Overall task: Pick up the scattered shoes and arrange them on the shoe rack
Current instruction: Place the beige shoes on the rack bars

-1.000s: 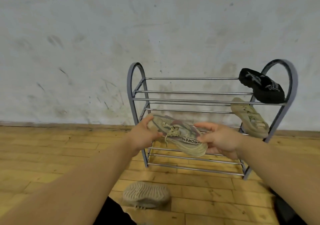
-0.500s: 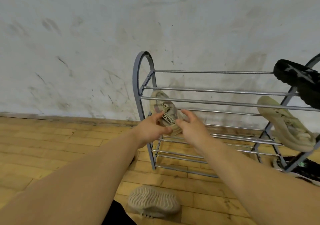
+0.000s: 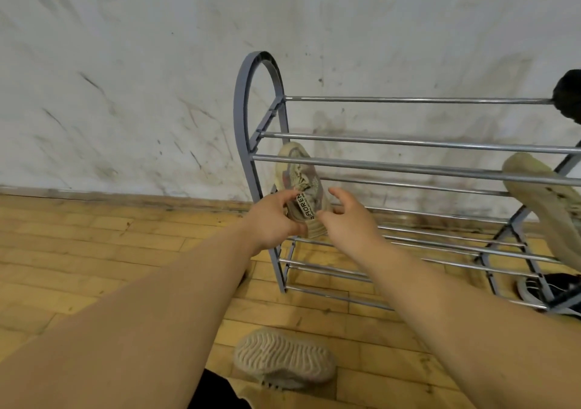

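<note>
A beige knit sneaker (image 3: 298,185) leans toe-up on the middle shelf at the left end of the grey metal shoe rack (image 3: 408,169). My left hand (image 3: 273,217) still pinches its heel near the lettered tab. My right hand (image 3: 349,217) hovers just right of the heel with fingers spread, holding nothing. A matching beige sneaker (image 3: 283,358) lies sole-up on the floor between my arms. Another beige shoe (image 3: 540,201) rests at the rack's right end, with a black shoe (image 3: 569,97) on the top shelf above it.
A dark sneaker with a white sole (image 3: 547,289) lies on the floor behind the rack's right leg. The rack stands against a scuffed white wall (image 3: 157,78). Wooden floor (image 3: 78,251) stretches to the left.
The sneaker went from mid-air in both hands onto the rack's left end, toe up. My right hand has let go and opened. The view shifted left and closer to the rack.
</note>
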The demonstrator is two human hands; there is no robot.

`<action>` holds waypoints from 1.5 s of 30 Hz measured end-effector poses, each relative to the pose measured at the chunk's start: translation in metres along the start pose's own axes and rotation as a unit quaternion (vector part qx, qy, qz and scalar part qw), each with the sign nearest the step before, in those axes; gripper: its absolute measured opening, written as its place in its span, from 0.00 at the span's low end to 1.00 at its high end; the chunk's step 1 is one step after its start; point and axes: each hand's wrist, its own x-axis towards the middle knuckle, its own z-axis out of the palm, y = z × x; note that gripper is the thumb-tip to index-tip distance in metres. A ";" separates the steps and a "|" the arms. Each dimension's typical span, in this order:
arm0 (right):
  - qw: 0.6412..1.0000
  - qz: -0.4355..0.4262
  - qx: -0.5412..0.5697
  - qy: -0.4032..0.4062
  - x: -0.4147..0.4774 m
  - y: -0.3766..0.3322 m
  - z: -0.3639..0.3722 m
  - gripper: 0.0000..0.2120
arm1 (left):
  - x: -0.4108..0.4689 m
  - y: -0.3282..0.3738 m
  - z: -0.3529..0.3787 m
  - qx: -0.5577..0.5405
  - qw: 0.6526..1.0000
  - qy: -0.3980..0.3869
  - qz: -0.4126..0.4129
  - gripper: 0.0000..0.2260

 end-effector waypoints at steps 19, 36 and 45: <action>0.995 -0.049 -0.068 0.047 0.002 0.005 0.004 0.31 | 0.004 0.002 0.003 0.082 0.994 0.059 0.046 0.27; 0.984 -0.078 -0.080 -0.140 0.011 0.003 0.015 0.35 | -0.031 0.010 -0.023 0.180 0.980 0.077 0.036 0.26; 0.951 -0.158 -0.247 -0.096 -0.046 0.008 -0.011 0.21 | -0.072 0.024 -0.045 0.253 0.959 -0.122 -0.046 0.31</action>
